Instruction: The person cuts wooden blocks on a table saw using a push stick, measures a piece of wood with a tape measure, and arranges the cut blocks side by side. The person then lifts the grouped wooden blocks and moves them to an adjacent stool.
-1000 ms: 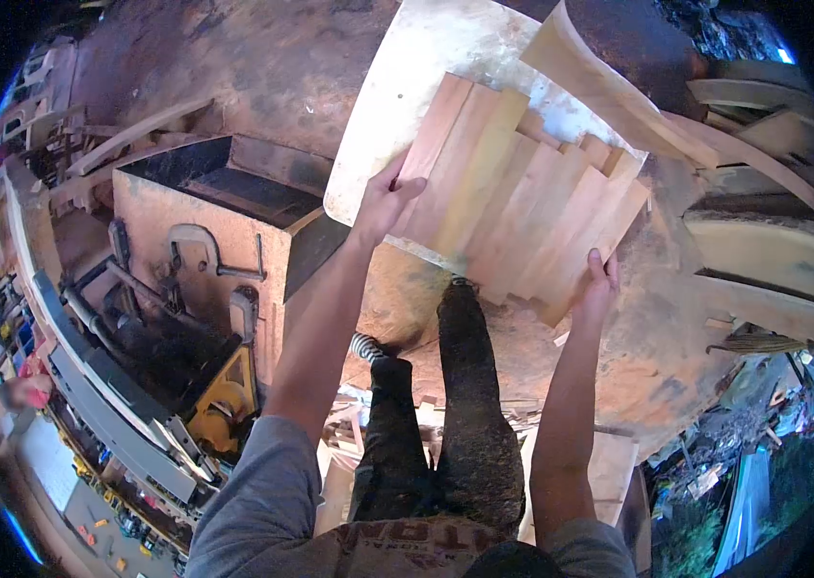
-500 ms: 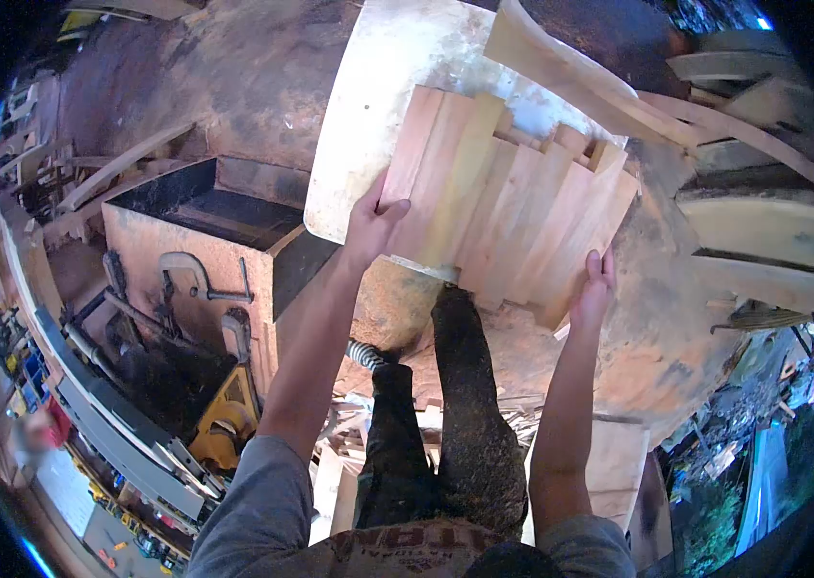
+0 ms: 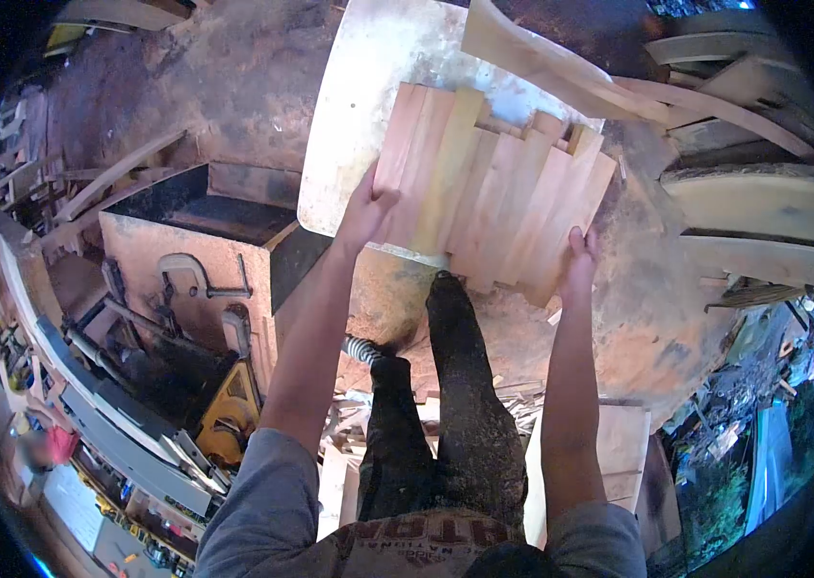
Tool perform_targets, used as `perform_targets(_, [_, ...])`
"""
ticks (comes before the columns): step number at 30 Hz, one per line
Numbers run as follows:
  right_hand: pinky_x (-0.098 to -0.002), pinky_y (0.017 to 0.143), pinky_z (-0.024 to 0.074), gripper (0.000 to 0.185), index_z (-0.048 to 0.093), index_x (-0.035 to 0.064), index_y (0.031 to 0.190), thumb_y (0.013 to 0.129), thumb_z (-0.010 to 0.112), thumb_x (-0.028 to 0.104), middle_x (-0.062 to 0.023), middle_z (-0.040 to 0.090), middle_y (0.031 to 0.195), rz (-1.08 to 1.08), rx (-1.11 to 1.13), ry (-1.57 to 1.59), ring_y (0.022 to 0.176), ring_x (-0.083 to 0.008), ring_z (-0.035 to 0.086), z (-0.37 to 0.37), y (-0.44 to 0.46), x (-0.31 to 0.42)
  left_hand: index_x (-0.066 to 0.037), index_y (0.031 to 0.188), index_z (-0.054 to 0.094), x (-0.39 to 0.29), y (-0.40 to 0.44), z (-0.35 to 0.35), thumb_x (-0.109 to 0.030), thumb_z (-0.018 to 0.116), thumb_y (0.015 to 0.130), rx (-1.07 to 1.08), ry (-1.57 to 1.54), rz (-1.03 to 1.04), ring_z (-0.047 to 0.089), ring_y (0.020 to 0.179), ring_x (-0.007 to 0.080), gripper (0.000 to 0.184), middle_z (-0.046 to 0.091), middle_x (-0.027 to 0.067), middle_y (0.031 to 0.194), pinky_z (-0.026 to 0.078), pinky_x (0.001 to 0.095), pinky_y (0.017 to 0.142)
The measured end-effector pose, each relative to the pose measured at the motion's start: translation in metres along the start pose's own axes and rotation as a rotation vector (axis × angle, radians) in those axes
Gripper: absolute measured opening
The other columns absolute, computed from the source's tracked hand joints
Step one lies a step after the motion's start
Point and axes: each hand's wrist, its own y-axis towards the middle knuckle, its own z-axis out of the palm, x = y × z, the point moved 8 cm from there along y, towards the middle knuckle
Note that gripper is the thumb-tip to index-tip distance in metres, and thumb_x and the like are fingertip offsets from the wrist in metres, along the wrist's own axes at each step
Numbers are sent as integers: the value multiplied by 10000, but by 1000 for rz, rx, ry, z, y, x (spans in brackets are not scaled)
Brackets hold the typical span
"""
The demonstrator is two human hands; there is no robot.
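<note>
Between my hands is a row of narrow wooden strips (image 3: 493, 193) laid side by side, their ends uneven, with one yellowish strip among pinkish ones. My left hand (image 3: 366, 208) is closed on the left edge of the strips, thumb on top. At the lower right edge, my right hand (image 3: 578, 262) holds the outer strip with its fingers bent around it. Beneath and behind the strips lies a white board (image 3: 354, 106) with rounded corners. A curved wooden piece (image 3: 542, 64) rests across the board's upper right.
An open box (image 3: 185, 250) with clamps on its side stands at the left. Curved wood pieces (image 3: 763, 207) are stacked at the right. Wood scraps (image 3: 517, 409) lie around my legs. A person in red (image 3: 60, 446) is far off at lower left.
The strips and both my hands have shifted slightly left in view, as have the board and curved piece. Both hands keep hold of the strips.
</note>
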Motion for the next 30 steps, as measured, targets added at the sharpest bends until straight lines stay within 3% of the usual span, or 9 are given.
perform_targets(3, [-417,1128,443,449,530,30,1466,1038,625,125,-90,603,1433,-44,-50,-121,1306,-241,569,-8,0,0,-66,1552,483,20,14,-7,-62,648,959,8,-41,-91,629,959,121,616,697,63,1167,513,291,869])
perform_targets(6, [-367,1131,429,514,506,9,1518,1035,639,127,-112,613,1441,-3,-37,17,1307,-237,572,-19,5,-17,-73,1537,507,10,6,-1,-91,653,963,-51,-7,-54,639,934,125,593,709,66,1114,515,296,858])
perform_targets(11, [-391,1055,514,476,527,8,1495,1037,615,104,-98,632,1423,120,-107,85,1270,-233,615,-18,-9,-6,-67,1536,513,9,7,-4,-111,645,976,-18,44,-19,648,958,127,577,718,70,1106,518,298,872])
perform_targets(14, [-418,1026,542,453,534,7,1481,1041,599,95,-110,644,1396,54,-50,124,1244,-246,637,-30,-8,-2,-67,1563,475,15,6,1,-128,640,988,24,39,-16,659,994,144,601,721,101,1151,519,306,900])
perform_targets(18, [-413,1037,540,444,531,8,1478,1045,586,88,-124,653,1367,104,-33,132,1218,-246,651,-32,-5,1,-64,1626,356,11,-5,9,-189,643,1004,7,256,24,664,1012,175,697,719,149,1139,511,327,938])
perform_targets(20, [-419,1168,422,578,405,50,1590,1046,596,91,-114,567,1497,146,19,137,1372,-251,537,-28,-7,2,-61,1635,329,19,-2,12,-214,647,1006,-38,316,113,664,992,178,722,712,161,1138,514,333,929])
perform_targets(25, [-458,1140,430,625,402,98,1566,1003,675,108,-111,564,1472,154,-68,-31,1355,-268,528,-28,-5,-4,-39,1646,283,22,1,9,-242,641,1010,-56,377,210,658,957,174,758,687,184,1157,520,329,912])
perform_targets(28, [-474,1095,457,643,404,129,1545,982,713,115,-111,556,1456,137,-16,-49,1330,-277,528,-33,2,-12,-31,1652,247,30,-1,10,-225,622,1017,-29,311,-14,653,991,168,763,677,183,1191,516,314,915])
perform_targets(30, [-468,1082,463,611,429,129,1521,981,713,110,-108,570,1431,128,-16,-41,1311,-276,539,-36,1,-15,-39,1656,242,14,-5,16,-217,625,1013,-20,163,183,637,993,147,769,674,148,1156,508,285,903])
